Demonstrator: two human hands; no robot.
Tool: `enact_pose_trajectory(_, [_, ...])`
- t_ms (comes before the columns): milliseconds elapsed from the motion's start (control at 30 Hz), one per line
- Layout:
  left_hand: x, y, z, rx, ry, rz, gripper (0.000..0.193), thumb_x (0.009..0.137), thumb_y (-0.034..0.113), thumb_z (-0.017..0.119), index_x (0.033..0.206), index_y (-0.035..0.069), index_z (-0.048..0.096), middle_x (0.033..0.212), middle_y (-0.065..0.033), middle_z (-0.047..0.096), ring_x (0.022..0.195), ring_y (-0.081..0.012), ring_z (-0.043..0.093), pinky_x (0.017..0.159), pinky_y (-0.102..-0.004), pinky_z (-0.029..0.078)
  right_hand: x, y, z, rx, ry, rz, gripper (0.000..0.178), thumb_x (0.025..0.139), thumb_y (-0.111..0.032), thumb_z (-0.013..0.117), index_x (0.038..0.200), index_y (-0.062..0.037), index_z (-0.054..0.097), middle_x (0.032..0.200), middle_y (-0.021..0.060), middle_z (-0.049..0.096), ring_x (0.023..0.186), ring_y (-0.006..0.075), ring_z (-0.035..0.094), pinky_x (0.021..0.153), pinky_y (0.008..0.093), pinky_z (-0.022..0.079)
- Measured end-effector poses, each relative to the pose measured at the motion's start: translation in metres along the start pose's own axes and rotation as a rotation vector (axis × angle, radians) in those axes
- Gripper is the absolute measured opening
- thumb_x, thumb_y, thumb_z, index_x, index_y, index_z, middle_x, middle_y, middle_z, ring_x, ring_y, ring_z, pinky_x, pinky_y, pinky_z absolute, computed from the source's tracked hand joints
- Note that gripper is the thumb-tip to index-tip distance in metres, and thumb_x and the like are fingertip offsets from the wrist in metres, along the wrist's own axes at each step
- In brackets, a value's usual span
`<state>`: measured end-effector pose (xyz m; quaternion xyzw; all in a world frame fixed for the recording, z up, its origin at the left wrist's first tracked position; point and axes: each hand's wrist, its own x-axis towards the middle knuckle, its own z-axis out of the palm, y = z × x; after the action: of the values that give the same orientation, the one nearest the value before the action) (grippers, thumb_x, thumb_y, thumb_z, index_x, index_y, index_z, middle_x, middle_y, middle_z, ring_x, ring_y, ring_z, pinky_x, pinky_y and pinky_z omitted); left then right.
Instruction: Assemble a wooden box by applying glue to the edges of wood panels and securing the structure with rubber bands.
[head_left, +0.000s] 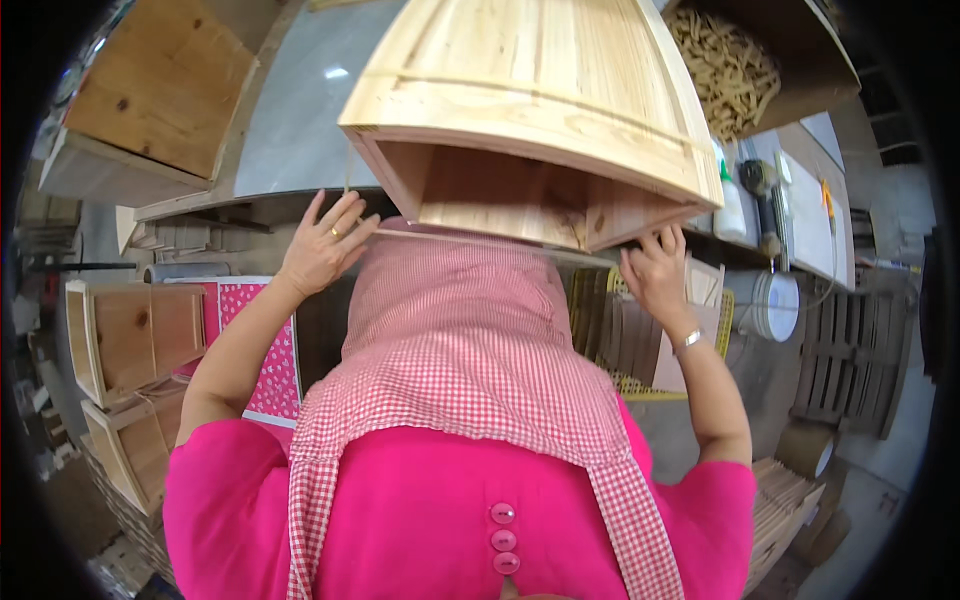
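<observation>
A pale wooden box [540, 110] lies on the workbench in front of me, its open end facing me and a divider visible inside. One thin tan band runs across its upper face. A second tan band [480, 238] stretches between my hands, just below the open end. My left hand [335, 240], with a ring on it, has its fingers hooked in this band near the box's left corner; a strand rises from them. At the lower right corner, my right hand [655, 268] curls its fingers around the band's other end, close to the wood.
At the upper right, a bin [815, 60] holds a heap of tan bands. Near it are a white glue bottle [730, 208] and a power tool [765, 200]. More wooden boxes [150, 335] are stacked left; a white bucket [775, 305] and yellow crate [625, 385] stand right.
</observation>
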<state>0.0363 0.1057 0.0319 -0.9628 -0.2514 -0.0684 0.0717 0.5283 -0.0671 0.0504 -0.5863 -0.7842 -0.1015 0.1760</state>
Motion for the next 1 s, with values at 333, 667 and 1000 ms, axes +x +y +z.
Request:
enact_pose_trajectory(333, [0.047, -0.025, 0.018, 0.050, 0.089, -0.006, 0.045, 0.085, 0.037, 0.070, 0.123, 0.013, 0.068, 0.139, -0.0068, 0.057, 0.140, -0.0260, 0.044, 0.119, -0.0630, 0.020, 0.069, 0.084, 0.065, -0.220, 0.326, -0.062, 0.055, 0.091, -0.034, 0.061, 0.138, -0.0062, 0.056, 0.141, 0.0190, 0.057, 0.135, 0.0403, 0.046, 0.121, 0.0549, 0.020])
enact_pose_trajectory(667, [0.077, 0.035, -0.134, -0.021, 0.701, -0.101, 0.032, 0.077, 0.005, 0.074, 0.109, 0.006, 0.070, 0.115, -0.0102, 0.068, 0.115, -0.0284, 0.065, 0.106, -0.0461, 0.041, 0.087, 0.035, -0.029, 0.397, 0.335, 0.403, 0.044, 0.079, -0.027, 0.082, 0.110, -0.0011, 0.065, 0.098, 0.0177, 0.069, 0.094, 0.0381, 0.068, 0.075, 0.0421, 0.056])
enact_pose_trajectory(1000, [0.272, 0.130, -0.201, -0.203, 0.320, 0.401, 0.045, 0.089, 0.019, 0.063, 0.132, 0.006, 0.056, 0.147, -0.0149, 0.048, 0.145, -0.0346, 0.037, 0.113, -0.0575, 0.035, 0.106, 0.043, -0.063, 0.585, 0.099, 0.030, 0.024, 0.083, -0.018, 0.073, 0.100, -0.0020, 0.067, 0.088, 0.0178, 0.069, 0.086, 0.0396, 0.069, 0.073, 0.0436, 0.054])
